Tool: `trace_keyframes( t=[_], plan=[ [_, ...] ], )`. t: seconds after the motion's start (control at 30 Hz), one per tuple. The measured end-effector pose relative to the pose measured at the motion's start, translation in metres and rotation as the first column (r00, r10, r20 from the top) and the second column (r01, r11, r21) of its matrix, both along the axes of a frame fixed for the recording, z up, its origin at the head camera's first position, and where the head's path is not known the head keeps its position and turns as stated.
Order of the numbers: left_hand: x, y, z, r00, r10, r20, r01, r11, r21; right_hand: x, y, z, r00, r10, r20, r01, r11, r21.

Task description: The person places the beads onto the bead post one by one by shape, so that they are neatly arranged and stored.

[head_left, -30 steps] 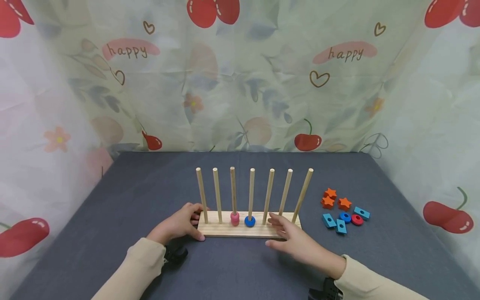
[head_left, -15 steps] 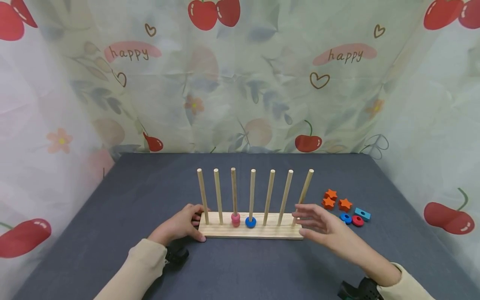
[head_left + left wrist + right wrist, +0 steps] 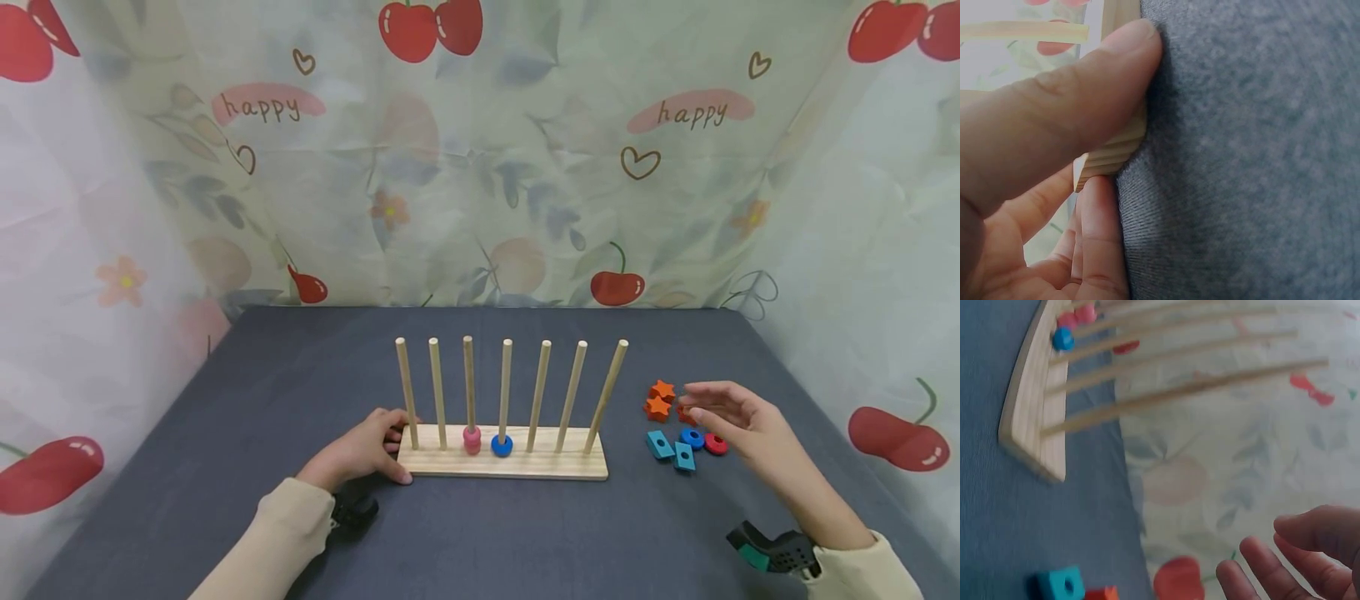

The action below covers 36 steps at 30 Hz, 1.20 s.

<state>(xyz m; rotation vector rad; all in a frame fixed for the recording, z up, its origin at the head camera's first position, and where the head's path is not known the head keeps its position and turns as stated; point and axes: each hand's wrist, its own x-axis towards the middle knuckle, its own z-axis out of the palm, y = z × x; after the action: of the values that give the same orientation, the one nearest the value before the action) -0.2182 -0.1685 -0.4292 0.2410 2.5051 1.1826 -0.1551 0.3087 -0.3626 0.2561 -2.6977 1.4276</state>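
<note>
Your left hand (image 3: 367,450) gripped the left end of the wooden peg rack (image 3: 450,465), thumb at the front corner, fingers bent round the end toward the back; the gap was narrow, just the wood between. The rack lay flat on the dark tabletop (image 3: 480,542), roughly centred before you, its seven pegs standing in a row. Pink beads (image 3: 471,440), two stacked, sat at the foot of the third peg from your left, and a blue bead (image 3: 502,447) at the foot of the fourth. Your right hand (image 3: 753,429) hung over the loose pieces, well right of the rack, fingers loosely bent, thumb a moderate gap away and only air between them. Two orange stars (image 3: 657,408) lay just left of its fingertips; a third star (image 3: 686,415) was partly covered by them, contact impossible to tell. Nearer you were two turquoise blocks (image 3: 660,445), then a blue ring (image 3: 692,439) and a red ring (image 3: 715,445) side by side. Both arms wore beige sleeves (image 3: 288,521) with black wrist gear (image 3: 772,550). A cherry-print curtain (image 3: 465,183) hung behind the tabletop.
</note>
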Motion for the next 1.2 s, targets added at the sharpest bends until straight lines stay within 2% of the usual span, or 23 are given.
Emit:
trace_keyframes(
  t=[0.1, 0.23, 0.47, 0.67, 1.03, 1.2],
  plan=[
    [0.000, 0.000, 0.000, 1.000, 0.002, 0.002, -0.002, 1.000, 0.002, -0.007, 0.018, -0.008, 0.993, -0.086, 0.080, 0.080, 0.994, 0.073],
    [0.000, 0.000, 0.000, 1.000, 0.005, 0.001, -0.005, 1.000, 0.005, -0.017, 0.039, -0.023, 0.969, -0.175, 0.175, 0.148, 0.977, 0.154],
    [-0.001, 0.000, 0.000, 1.000, 0.008, 0.005, -0.008, 1.000, -0.003, -0.025, 0.062, -0.046, 0.932, -0.224, 0.285, 0.162, 0.961, 0.225],
    [-0.002, -0.001, 0.000, 1.000, 0.009, 0.003, -0.009, 1.000, -0.024, -0.025, 0.062, -0.051, 0.922, -0.238, 0.306, 0.169, 0.957, 0.235],
    [-0.001, -0.001, -0.001, 1.000, -0.001, -0.003, 0.001, 1.000, 0.009, -0.027, 0.059, -0.061, 0.904, -0.301, 0.303, 0.229, 0.941, 0.250],
    [0.001, -0.001, -0.001, 1.000, -0.001, -0.010, 0.001, 1.000, 0.021, -0.028, 0.060, -0.065, 0.907, -0.304, 0.291, 0.226, 0.935, 0.273]
  ],
)
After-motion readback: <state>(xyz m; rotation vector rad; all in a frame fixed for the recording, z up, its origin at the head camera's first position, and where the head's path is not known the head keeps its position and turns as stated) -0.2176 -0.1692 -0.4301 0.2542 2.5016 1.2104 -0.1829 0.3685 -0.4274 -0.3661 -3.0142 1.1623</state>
